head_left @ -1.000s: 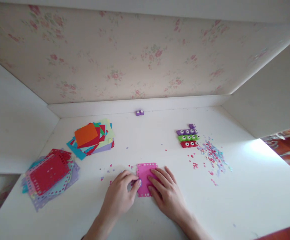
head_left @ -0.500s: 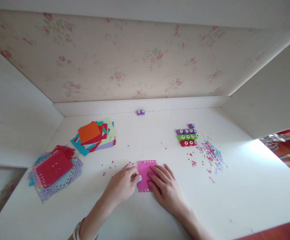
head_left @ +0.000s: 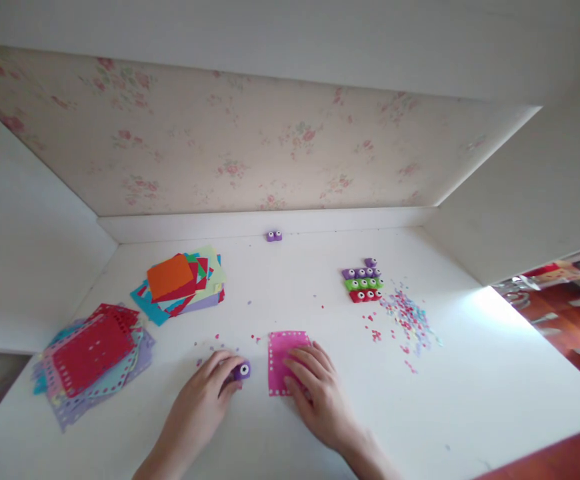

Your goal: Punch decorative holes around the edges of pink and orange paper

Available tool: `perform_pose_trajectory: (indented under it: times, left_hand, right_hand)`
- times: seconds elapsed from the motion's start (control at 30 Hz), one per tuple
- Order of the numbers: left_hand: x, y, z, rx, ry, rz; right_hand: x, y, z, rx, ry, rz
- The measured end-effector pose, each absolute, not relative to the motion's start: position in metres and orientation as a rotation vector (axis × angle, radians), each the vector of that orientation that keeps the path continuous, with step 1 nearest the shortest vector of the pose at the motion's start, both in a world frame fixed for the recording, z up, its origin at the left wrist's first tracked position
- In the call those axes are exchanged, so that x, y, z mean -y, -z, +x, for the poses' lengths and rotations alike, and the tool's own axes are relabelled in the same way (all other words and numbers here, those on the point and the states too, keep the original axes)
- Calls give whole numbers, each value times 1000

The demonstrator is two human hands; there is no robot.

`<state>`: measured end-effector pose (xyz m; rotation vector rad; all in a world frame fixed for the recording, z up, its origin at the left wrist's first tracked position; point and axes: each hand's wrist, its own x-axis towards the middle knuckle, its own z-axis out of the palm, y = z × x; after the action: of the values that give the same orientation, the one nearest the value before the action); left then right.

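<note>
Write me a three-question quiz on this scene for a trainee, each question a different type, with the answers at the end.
1. What colour is the punch in the left hand?
A. Green
B. Red
C. Purple

2. True or false: the right hand rests on the pink sheet, and the punch in the other hand is apart from that sheet.

3. Fill in the missing word: of the rows of punches standing beside the scattered bits of confetti, the row nearest the person is ____.

Key: 1. C; 2. True; 3. red
</note>
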<state>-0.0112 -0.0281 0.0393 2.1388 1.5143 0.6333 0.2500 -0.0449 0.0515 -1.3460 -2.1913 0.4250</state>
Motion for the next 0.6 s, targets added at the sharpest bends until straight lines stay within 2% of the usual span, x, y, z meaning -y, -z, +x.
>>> perform_pose_trajectory:
  times: [0.17,0.37,0.47,0.6]
  left_hand:
    - [33,-49,14,-1299,-755,2102]
    - [40,-46,35,-1435,-881,1940]
    - [41,-40,41,-1487,-875,1890]
    - [43,-33,44,-1450,-874,1901]
  right_hand:
    - [42,-73,230,2208,-706,-1232]
    - [29,-86,236,2084,-921,-1204]
    - [7,-85,261,1918,-894,-1353]
    - [-55,-85,329,1666,-673,-1732]
